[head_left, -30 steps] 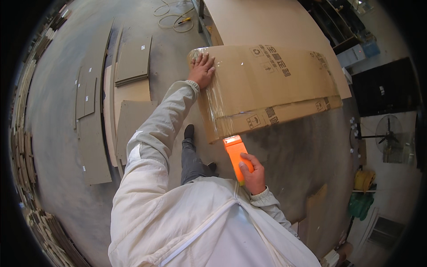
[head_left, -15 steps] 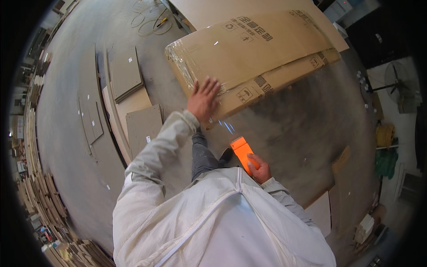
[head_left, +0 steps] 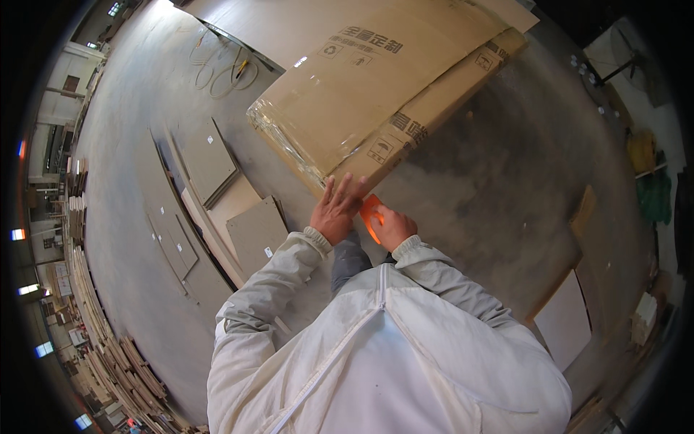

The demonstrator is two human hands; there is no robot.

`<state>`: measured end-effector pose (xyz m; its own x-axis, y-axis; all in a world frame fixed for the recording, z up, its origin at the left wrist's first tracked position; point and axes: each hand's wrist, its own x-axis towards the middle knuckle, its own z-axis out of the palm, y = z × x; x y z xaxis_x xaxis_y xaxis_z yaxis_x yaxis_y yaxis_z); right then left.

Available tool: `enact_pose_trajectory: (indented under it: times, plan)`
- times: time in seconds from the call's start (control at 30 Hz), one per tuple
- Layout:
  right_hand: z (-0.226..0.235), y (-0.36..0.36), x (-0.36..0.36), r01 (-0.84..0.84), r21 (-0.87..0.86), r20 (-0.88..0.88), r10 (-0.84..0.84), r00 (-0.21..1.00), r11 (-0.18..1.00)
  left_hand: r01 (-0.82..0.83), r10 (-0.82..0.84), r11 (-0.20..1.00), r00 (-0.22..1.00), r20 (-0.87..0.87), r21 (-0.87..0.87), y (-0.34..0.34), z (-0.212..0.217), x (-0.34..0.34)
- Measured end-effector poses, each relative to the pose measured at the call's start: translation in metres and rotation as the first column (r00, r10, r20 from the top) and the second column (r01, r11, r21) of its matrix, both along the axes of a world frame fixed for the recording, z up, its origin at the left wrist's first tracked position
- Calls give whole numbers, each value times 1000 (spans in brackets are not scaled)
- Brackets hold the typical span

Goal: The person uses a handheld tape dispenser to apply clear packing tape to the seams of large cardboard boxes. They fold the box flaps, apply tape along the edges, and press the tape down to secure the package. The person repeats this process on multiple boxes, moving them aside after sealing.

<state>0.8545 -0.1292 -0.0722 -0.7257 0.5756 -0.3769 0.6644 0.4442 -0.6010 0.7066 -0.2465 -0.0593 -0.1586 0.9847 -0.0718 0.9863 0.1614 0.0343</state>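
Note:
A long brown cardboard box (head_left: pixel 405 65) with dark printing lies ahead of me, its near-left end covered in shiny clear tape (head_left: pixel 289 134). Against the near corner of that end my left hand (head_left: pixel 337 211) lies with its fingers stretched out and apart. My right hand (head_left: pixel 394 226) is closed around an orange tape dispenser (head_left: pixel 371 215), held right beside the left hand and close below the box's corner. The fingers of my right hand hide part of the dispenser.
Grey-brown panels (head_left: pixel 206 163) lie stacked on the floor to the left, with another panel (head_left: pixel 256 231) nearer. A coiled hose (head_left: pixel 235 76) lies at far left. Flat cardboard (head_left: pixel 585 217) and a white board (head_left: pixel 564 322) are at right. Timber piles (head_left: pixel 119 369) line the left side.
My right hand has brought the dispenser up and forward to the box's corner. My left hand has shifted down to the corner's edge. The view has tilted and turned slightly.

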Motion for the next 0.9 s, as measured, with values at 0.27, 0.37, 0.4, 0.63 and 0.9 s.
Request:
enact_pose_trajectory:
  times: [0.27, 0.37, 0.4, 0.63, 0.9]
  plan:
    - [9, 0, -20, 38, -27, 52, -37, 998, 999, 258, -279, 959, 923, -264, -115, 19, -11, -5]
    - [10, -2, -26, -77, 13, 87, 76, 993, 997, 254, -360, 929, 782, -509, -268, 22, -13, -1]
    - [9, -2, -28, -86, 43, 103, 81, 991, 995, 225, -405, 905, 720, -564, -362, 24, -14, 1]
    - [10, -5, -38, -105, 37, 105, 100, 989, 994, 255, -474, 850, 751, -459, -461, 28, -21, -1]
    - [-10, -19, -41, -87, 85, 65, 82, 995, 993, 354, -538, 831, 711, -454, -429, 31, 1, -3]
